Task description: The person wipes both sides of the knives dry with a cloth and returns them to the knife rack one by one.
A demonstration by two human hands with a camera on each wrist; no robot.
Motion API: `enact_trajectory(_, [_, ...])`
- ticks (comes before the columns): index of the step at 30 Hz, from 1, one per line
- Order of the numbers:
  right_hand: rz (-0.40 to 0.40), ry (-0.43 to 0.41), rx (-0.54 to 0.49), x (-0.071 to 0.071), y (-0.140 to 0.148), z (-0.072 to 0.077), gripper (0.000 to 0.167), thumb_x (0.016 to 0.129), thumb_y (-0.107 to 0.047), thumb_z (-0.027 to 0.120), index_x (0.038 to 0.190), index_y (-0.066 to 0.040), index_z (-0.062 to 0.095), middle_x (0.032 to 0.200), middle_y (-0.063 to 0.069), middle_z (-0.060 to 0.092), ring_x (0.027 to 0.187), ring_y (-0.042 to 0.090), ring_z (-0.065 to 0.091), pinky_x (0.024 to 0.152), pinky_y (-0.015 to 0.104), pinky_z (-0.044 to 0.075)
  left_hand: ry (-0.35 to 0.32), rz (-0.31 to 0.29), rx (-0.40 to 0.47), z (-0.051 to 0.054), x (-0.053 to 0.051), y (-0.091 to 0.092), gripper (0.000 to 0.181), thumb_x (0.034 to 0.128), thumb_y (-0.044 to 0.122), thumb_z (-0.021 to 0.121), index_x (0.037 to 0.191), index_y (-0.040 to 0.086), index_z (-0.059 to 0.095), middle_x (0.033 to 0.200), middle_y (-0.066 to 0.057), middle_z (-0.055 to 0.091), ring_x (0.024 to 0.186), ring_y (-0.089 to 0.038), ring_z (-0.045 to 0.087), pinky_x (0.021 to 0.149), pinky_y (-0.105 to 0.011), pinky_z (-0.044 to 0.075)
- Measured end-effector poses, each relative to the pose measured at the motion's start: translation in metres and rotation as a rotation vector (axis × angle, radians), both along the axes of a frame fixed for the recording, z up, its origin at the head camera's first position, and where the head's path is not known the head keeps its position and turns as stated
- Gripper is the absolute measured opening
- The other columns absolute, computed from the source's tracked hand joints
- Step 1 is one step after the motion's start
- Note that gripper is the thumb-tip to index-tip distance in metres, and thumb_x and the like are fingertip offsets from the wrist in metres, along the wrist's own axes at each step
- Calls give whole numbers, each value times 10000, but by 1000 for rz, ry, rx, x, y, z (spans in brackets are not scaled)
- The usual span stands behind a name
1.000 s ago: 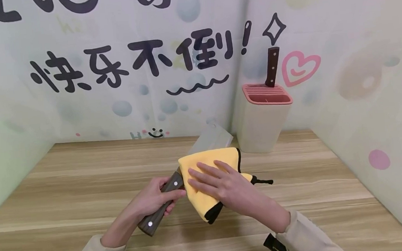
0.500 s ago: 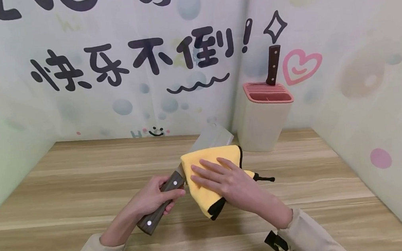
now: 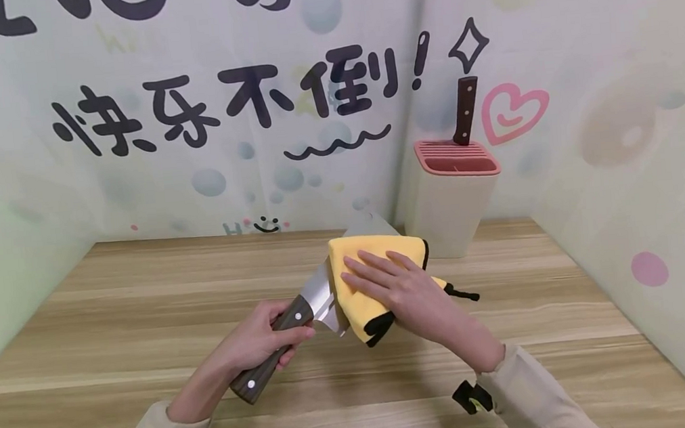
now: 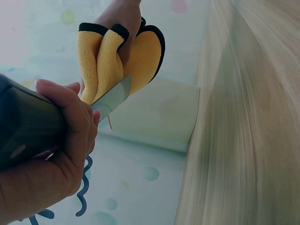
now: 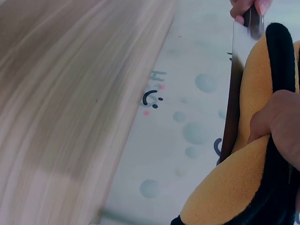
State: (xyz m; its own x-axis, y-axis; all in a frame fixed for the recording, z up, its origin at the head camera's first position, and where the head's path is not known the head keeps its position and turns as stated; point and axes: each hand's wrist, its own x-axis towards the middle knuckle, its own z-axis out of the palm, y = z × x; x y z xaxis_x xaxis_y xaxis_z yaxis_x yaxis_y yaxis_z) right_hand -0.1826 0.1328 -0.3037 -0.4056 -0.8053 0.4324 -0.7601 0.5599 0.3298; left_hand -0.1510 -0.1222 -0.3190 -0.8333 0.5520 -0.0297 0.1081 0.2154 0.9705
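My left hand (image 3: pixel 262 343) grips the dark wooden handle (image 3: pixel 253 378) of a broad-bladed knife, held tilted up and to the right above the table. A folded yellow cloth with black edging (image 3: pixel 356 294) lies over the middle of the blade (image 3: pixel 320 289); the blade's far end shows behind it. My right hand (image 3: pixel 407 296) holds the cloth against the blade, fingers spread on top. In the right wrist view the thumb (image 5: pixel 281 122) presses into the cloth (image 5: pixel 229 187), which is folded round the blade's edge (image 5: pixel 236 75).
A white knife block with a pink slotted top (image 3: pixel 449 211) stands at the back right of the wooden table (image 3: pixel 143 313), close behind the blade's far end. A dark-handled knife (image 3: pixel 465 111) is upright in it. A printed backdrop (image 3: pixel 194 200) rises behind the table.
My right hand and the cloth have moved up and right along the blade, away from the handle, uncovering more metal near the handle. My left hand has hardly moved.
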Motion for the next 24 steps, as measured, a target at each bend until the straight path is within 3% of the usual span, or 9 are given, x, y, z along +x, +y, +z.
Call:
enact_trajectory(12, [-85,-49,-79,-18,14,0,746,619,40,741,1295,-107,463,1355,52,416,1249,230,371,959,436,352,6,-15,24,0,1,-2,210,864,118,573,914,-72,500,567,-29,462,423,-75,449,385,-223,424])
enact_trajectory(17, [-142,-98,-132,-23,20,0,732,631,112,692,1296,-84,458,1354,74,415,1247,248,373,959,451,350,12,-20,21,-1,0,-2,214,862,123,576,913,-72,503,568,-28,465,420,-74,451,380,-229,427])
enact_trajectory(24, [-219,-137,-195,-26,26,0,712,649,101,703,1295,-63,453,1349,101,415,1247,266,370,944,465,366,20,-27,23,0,0,-2,224,861,127,576,920,-77,505,574,-28,467,422,-71,454,378,-242,435])
